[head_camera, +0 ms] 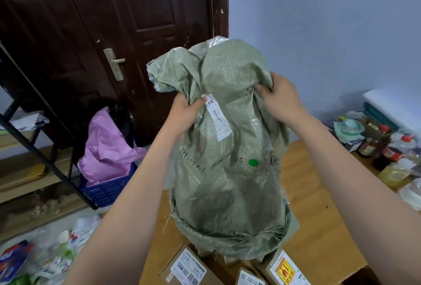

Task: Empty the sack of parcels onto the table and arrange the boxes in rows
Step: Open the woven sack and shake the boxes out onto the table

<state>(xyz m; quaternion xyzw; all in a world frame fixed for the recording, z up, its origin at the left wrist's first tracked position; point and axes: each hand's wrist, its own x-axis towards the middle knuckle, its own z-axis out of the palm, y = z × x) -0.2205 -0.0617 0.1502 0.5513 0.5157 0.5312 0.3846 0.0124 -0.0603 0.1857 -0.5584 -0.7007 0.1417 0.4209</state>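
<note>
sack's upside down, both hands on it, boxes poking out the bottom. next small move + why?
Probably lift the green woven sack straight up. Left hand and right hand grip its bunched closed end on top, the frayed open mouth faces the wooden table, and brown cardboard boxes already show beneath, so raising it should free the rest.

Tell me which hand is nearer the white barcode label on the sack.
Left. The left hand grips the sack right beside the label; the right hand grips its far side.
</note>
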